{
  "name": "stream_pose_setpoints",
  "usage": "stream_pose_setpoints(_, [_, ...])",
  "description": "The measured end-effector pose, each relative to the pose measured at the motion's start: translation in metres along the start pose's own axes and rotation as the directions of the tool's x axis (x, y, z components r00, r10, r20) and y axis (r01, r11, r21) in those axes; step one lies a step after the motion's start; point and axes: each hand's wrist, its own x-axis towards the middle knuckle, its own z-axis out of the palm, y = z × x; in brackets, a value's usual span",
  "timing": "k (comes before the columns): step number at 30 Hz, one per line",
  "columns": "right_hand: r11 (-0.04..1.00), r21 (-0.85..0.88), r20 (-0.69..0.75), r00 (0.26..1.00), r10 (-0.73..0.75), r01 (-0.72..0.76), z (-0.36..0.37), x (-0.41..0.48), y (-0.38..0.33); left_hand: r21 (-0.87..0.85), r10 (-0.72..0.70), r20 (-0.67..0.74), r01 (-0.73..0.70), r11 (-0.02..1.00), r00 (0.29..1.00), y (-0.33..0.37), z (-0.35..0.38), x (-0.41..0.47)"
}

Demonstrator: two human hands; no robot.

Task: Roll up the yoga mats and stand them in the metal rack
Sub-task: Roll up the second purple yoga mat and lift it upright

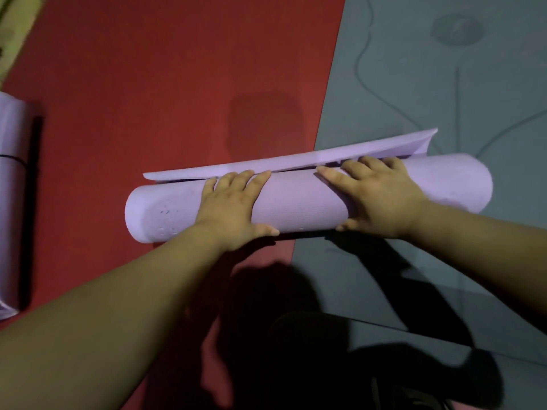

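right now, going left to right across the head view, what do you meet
rolled purple mat at the edge → left hand → right hand; underneath, red mat → grey mat

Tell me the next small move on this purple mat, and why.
Probably push the purple roll forward a little. The left hand and right hand both press flat on it, and its loose end flap lies unwound beyond the fingertips, with one corner lifted.

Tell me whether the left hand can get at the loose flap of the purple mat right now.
Probably yes. The left hand rests flat on the purple roll with its fingertips right below the loose flap, and nothing lies between them.
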Motion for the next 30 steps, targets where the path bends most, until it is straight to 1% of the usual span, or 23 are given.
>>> stream_pose_setpoints(2, [0.994,0.108,0.060,0.998,-0.030,0.024,-0.007,-0.015,-0.002,-0.017,0.082,0.071,-0.081,0.997,0.994,-0.004,-0.007,-0.011])
stream_pose_setpoints(4, [0.967,0.243,0.142,0.983,-0.116,0.078,-0.007,-0.040,-0.006,-0.076,0.158,0.181,-0.146,0.986,0.971,-0.002,-0.004,-0.034])
stream_pose_setpoints(5, [0.954,0.284,0.181,0.971,-0.154,0.098,-0.004,-0.054,-0.010,-0.112,0.185,0.220,-0.164,0.980,0.958,0.002,0.002,-0.047])
stream_pose_setpoints(7, [0.959,0.254,0.225,0.957,-0.185,0.126,0.007,-0.077,-0.020,-0.148,0.197,0.225,-0.167,0.975,0.954,0.011,0.018,-0.070])
stream_pose_setpoints(8, [0.968,0.217,0.216,0.961,-0.171,0.123,0.011,-0.083,-0.025,-0.139,0.182,0.206,-0.155,0.978,0.961,0.015,0.024,-0.077])
stream_pose_setpoints(10, [0.979,0.189,0.155,0.982,-0.108,0.078,0.016,-0.083,-0.032,-0.125,0.151,0.192,-0.129,0.984,0.970,0.017,0.028,-0.078])
stream_pose_setpoints(14, [0.971,0.236,0.019,0.999,-0.031,0.026,0.015,-0.069,-0.028,-0.146,0.089,0.230,-0.056,0.988,0.969,0.017,0.022,-0.061])
stream_pose_setpoints(16, [0.971,0.238,-0.003,1.000,0.012,-0.011,0.017,-0.062,-0.025,-0.148,0.057,0.238,-0.022,0.989,0.970,0.018,0.021,-0.053])
stream_pose_setpoints(17, [0.972,0.234,0.018,0.999,0.034,-0.037,0.017,-0.057,-0.024,-0.150,0.035,0.236,0.001,0.989,0.971,0.020,0.021,-0.050])
stream_pose_setpoints(22, [0.960,0.236,0.208,0.973,0.103,-0.152,0.009,-0.031,-0.014,-0.136,-0.088,0.200,0.117,0.984,0.976,0.020,0.020,-0.033])
stream_pose_setpoints(25, [0.933,0.285,0.388,0.917,0.096,-0.219,0.005,-0.018,-0.008,-0.161,-0.084,0.198,0.117,0.980,0.977,0.018,0.017,-0.023])
stream_pose_setpoints(27, [0.904,0.328,0.492,0.867,0.083,-0.273,0.002,-0.012,-0.007,-0.194,-0.069,0.245,0.118,0.974,0.967,0.017,0.013,-0.020])
stream_pose_setpoints(28, [0.899,0.336,0.506,0.859,0.079,-0.281,0.001,-0.012,-0.008,-0.218,-0.068,0.278,0.131,0.967,0.958,0.016,0.012,-0.019])
stream_pose_setpoints(30, [0.909,0.321,0.465,0.880,0.093,-0.265,-0.002,-0.016,-0.011,-0.240,-0.069,0.311,0.149,0.959,0.948,0.016,0.012,-0.020])
